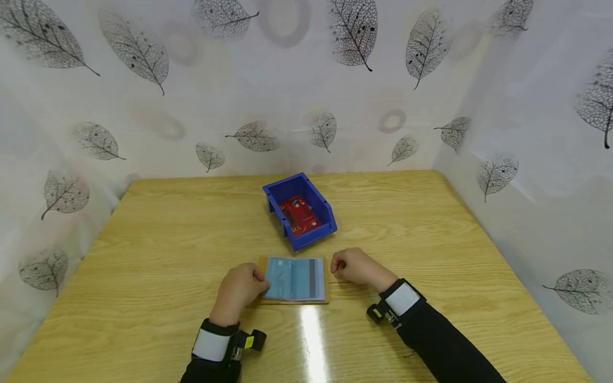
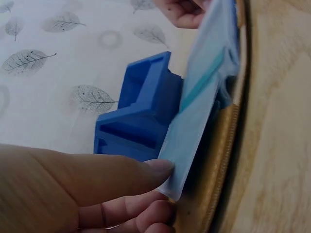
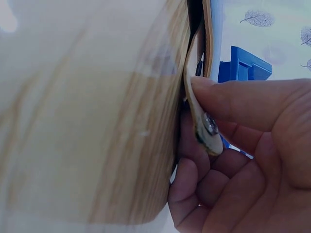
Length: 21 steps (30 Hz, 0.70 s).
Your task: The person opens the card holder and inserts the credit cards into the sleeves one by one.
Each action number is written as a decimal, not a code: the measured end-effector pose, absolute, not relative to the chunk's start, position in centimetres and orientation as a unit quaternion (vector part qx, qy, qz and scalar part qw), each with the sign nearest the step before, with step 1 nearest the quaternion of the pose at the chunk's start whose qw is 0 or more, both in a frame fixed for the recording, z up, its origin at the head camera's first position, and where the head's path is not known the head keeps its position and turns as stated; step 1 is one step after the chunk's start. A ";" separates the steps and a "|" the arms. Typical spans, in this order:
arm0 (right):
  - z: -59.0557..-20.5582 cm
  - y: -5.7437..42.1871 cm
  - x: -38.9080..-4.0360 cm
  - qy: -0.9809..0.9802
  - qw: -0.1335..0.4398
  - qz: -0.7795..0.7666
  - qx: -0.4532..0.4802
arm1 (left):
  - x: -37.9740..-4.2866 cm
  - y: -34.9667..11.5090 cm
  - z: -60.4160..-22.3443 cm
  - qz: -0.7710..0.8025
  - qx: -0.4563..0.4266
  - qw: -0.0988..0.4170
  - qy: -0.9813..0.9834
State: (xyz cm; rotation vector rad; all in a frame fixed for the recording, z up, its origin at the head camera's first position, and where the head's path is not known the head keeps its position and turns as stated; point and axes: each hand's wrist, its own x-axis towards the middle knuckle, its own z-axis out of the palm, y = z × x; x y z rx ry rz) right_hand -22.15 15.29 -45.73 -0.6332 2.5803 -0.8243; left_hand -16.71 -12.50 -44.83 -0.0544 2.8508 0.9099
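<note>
Red card point(image 1: 300, 214) in blue bin point(image 1: 319, 227), white lettering unreadable.

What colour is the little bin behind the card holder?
The bin is bright blue, with red cards inside; the head view shows it best.

The head camera looked forward and down from the table's point(image 1: 143, 255) near edge across to the far edge and curtain, from well back. The left wrist camera sat low, very close to the card holder point(image 2: 194, 126), facing the blue bin point(image 2: 136, 121). The right wrist camera sat as close at the holder's other end point(image 3: 204, 121), sharing that bin point(image 3: 240, 65).
</note>
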 end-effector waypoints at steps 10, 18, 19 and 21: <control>-46.0 15.3 -22.4 0.913 0.179 -0.292 -0.222 | -17.1 -6.2 -44.1 0.258 0.044 0.005 0.965; -46.2 15.5 -22.6 0.911 0.172 -0.296 -0.229 | -17.5 -2.0 -45.4 0.193 0.053 0.027 0.979; -46.2 15.5 -22.6 0.912 0.171 -0.295 -0.229 | -17.6 -1.8 -45.6 0.192 0.053 0.025 0.980; -46.1 15.6 -22.6 0.912 0.172 -0.294 -0.229 | -17.6 -1.6 -45.6 0.192 0.055 0.022 0.980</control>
